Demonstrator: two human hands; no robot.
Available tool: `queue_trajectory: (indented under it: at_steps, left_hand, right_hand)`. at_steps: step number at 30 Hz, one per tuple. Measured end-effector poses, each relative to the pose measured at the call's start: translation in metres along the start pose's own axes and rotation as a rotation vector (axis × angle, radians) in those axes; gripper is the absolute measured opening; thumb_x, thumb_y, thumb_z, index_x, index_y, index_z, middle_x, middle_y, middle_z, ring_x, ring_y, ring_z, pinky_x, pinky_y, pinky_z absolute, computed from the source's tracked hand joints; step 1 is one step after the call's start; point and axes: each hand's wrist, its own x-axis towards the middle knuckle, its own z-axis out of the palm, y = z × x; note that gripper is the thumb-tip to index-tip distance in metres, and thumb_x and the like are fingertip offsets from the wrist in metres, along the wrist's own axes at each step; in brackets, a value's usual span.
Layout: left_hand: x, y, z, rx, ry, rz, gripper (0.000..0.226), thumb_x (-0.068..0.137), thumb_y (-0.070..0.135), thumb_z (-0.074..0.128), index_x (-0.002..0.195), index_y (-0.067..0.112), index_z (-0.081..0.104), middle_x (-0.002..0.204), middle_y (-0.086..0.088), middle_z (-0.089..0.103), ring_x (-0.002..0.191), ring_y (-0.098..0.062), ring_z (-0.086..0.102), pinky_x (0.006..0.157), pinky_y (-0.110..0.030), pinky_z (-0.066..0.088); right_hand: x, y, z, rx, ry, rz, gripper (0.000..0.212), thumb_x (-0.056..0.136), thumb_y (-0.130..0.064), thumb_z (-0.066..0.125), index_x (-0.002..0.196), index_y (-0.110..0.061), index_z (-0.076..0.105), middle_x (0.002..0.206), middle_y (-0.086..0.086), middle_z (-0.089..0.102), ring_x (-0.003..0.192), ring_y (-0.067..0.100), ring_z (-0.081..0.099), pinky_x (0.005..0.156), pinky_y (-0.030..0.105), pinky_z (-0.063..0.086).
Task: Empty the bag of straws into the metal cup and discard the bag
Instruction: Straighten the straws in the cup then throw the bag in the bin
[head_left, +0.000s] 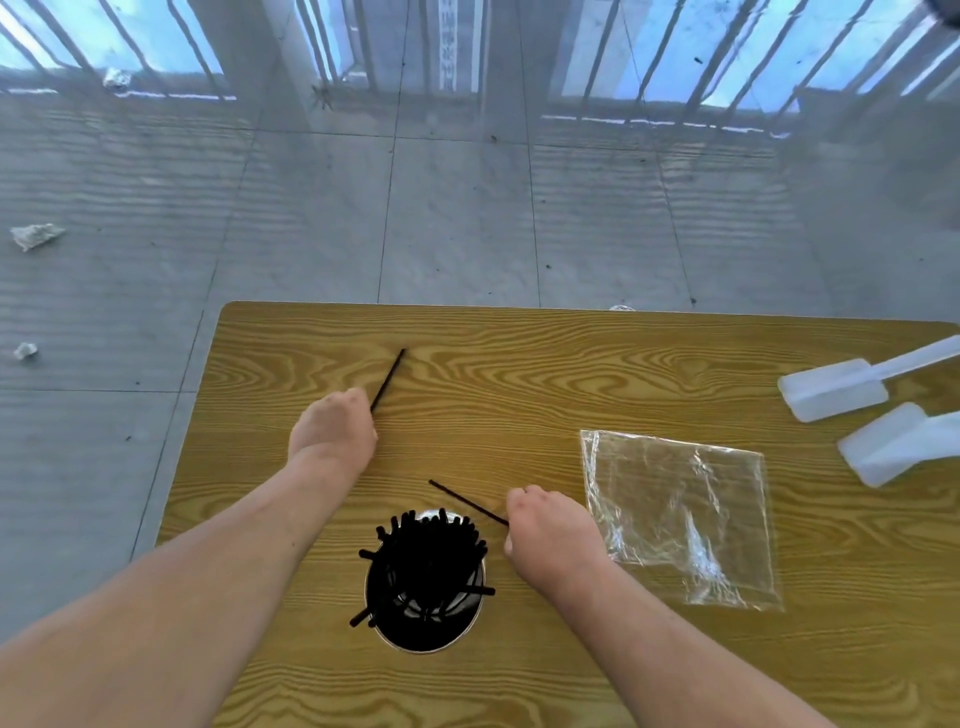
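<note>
The metal cup (425, 587) stands on the wood-grain counter (519, 364) near its front edge, between the two forearms, and it is packed with black straws (428, 545) whose ends fan out over the rim. Two straws are outside the cup. One loose straw (388, 379) lies slanting on the counter beyond the cup, its near end running under the left hand (332, 431). That hand is curled knuckles-up over the straw's end, fingers folded under; it looks closed on the straw, though the fingertips are hidden. The other loose straw (467, 503) angles up and left from the right hand (550, 535), just past the cup's rim. The right hand is also curled tight, thumb and fingers pinched on the straw's near end. Just to the right of that hand, the clear plastic bag (675, 514) lies flat and crinkled on the counter, nothing visible inside it, with the hand's edge touching or overlapping its near left corner. Farther right, at the counter's edge, two white plastic scoops (841, 395) lie side by side. Beyond the counter, crumpled paper scraps (36, 236) sit on the grey tiled floor (457, 218).
</note>
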Motion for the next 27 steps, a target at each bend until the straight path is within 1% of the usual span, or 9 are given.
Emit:
queue_trajectory:
  at_steps: [4, 9, 13, 15, 18, 20, 23, 25, 27]
  left_hand:
    - [-0.014, -0.010, 0.001, 0.037, -0.118, -0.048, 0.008, 0.096, 0.017, 0.065, 0.091, 0.014, 0.060, 0.081, -0.001, 0.054, 0.083, -0.025, 0.057, 0.064, -0.033, 0.046]
    - [-0.045, -0.033, 0.013, 0.025, -0.184, -0.045, 0.015, 0.092, 0.021, 0.065, 0.081, 0.018, 0.055, 0.083, 0.001, 0.060, 0.070, -0.014, 0.054, 0.051, -0.027, 0.037]
    - [-0.068, -0.047, 0.012, -0.027, -0.191, -0.059, 0.020, 0.092, 0.031, 0.068, 0.083, 0.020, 0.054, 0.084, 0.003, 0.060, 0.072, -0.012, 0.055, 0.053, -0.028, 0.040]
    - [-0.078, -0.054, 0.004, -0.084, -0.178, -0.076, 0.017, 0.088, 0.032, 0.067, 0.084, 0.019, 0.058, 0.083, 0.002, 0.064, 0.072, -0.014, 0.059, 0.053, -0.029, 0.042]
    - [-0.089, -0.064, -0.015, -0.210, -0.130, -0.081, 0.015, 0.082, 0.033, 0.067, 0.086, 0.019, 0.062, 0.083, 0.002, 0.067, 0.074, -0.016, 0.063, 0.056, -0.030, 0.047]
    - [-0.095, -0.068, -0.031, -0.293, -0.090, -0.068, 0.017, 0.081, 0.034, 0.067, 0.087, 0.019, 0.061, 0.084, 0.002, 0.068, 0.076, -0.016, 0.063, 0.056, -0.030, 0.045]
    - [-0.107, -0.071, -0.059, -0.418, 0.000, -0.020, 0.015, 0.083, 0.032, 0.067, 0.077, 0.018, 0.063, 0.071, 0.002, 0.070, 0.065, -0.019, 0.065, 0.052, -0.030, 0.046]
    - [-0.120, -0.069, -0.080, -0.545, 0.064, 0.020, 0.017, 0.079, 0.034, 0.067, 0.071, 0.019, 0.065, 0.064, 0.002, 0.070, 0.061, -0.022, 0.068, 0.054, -0.038, 0.055]
    - [-0.134, -0.065, -0.099, -0.674, 0.122, 0.071, 0.022, 0.071, 0.045, 0.063, 0.073, 0.024, 0.069, 0.064, 0.002, 0.073, 0.064, -0.024, 0.071, 0.060, -0.047, 0.061]
  right_hand:
    - [-0.012, 0.003, -0.010, 0.197, 0.053, 0.145, 0.009, 0.096, -0.025, 0.052, 0.097, -0.017, 0.049, 0.101, 0.003, 0.062, 0.083, 0.023, 0.055, 0.069, 0.035, 0.045]
    - [-0.031, 0.002, -0.041, 0.426, 0.192, 0.216, 0.008, 0.092, -0.027, 0.057, 0.097, -0.020, 0.055, 0.088, -0.002, 0.066, 0.080, 0.022, 0.062, 0.066, 0.036, 0.048]
    - [-0.052, 0.002, -0.064, 0.603, 0.283, 0.230, 0.023, 0.093, -0.018, 0.060, 0.116, -0.020, 0.064, 0.093, -0.005, 0.070, 0.084, 0.018, 0.065, 0.075, 0.038, 0.057]
    - [-0.064, 0.001, -0.076, 0.667, 0.319, 0.233, 0.029, 0.094, -0.015, 0.060, 0.122, -0.018, 0.066, 0.090, -0.005, 0.070, 0.076, 0.016, 0.063, 0.066, 0.034, 0.054]
    - [-0.080, -0.002, -0.095, 0.758, 0.366, 0.230, 0.018, 0.094, -0.015, 0.060, 0.109, -0.019, 0.069, 0.087, -0.004, 0.070, 0.071, 0.015, 0.062, 0.064, 0.036, 0.058]
    - [-0.091, -0.007, -0.107, 0.828, 0.394, 0.211, 0.013, 0.095, -0.017, 0.061, 0.104, -0.022, 0.069, 0.088, -0.002, 0.072, 0.072, 0.014, 0.063, 0.061, 0.031, 0.057]
    - [-0.105, -0.017, -0.126, 0.948, 0.428, 0.172, 0.010, 0.096, -0.017, 0.063, 0.098, -0.025, 0.070, 0.087, 0.001, 0.074, 0.067, 0.012, 0.065, 0.055, 0.025, 0.056]
    - [-0.113, -0.025, -0.137, 0.998, 0.445, 0.132, 0.008, 0.096, -0.020, 0.066, 0.096, -0.027, 0.070, 0.087, 0.001, 0.076, 0.072, 0.018, 0.071, 0.061, 0.031, 0.062]
    - [-0.121, -0.033, -0.146, 1.024, 0.469, 0.090, 0.006, 0.095, -0.022, 0.068, 0.095, -0.028, 0.072, 0.086, 0.001, 0.078, 0.080, 0.025, 0.076, 0.070, 0.044, 0.067]
